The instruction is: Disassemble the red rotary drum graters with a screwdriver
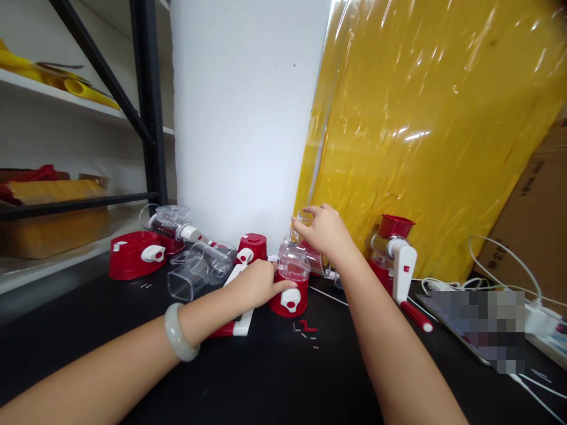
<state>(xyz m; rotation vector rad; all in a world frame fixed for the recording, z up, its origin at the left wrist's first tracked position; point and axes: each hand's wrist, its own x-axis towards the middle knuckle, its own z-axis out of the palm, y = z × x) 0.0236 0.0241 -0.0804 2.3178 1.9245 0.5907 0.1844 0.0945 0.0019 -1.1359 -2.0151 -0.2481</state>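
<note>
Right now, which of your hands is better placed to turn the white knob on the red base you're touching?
Probably the left hand: its thumb lies just above the knob, against the red base. The right hand is higher, by the clear top.

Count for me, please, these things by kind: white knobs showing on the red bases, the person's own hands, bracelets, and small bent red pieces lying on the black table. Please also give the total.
White knobs: 3
Left hand and right hand: 2
Bracelet: 1
Bent red piece: 1
Total: 7
</note>
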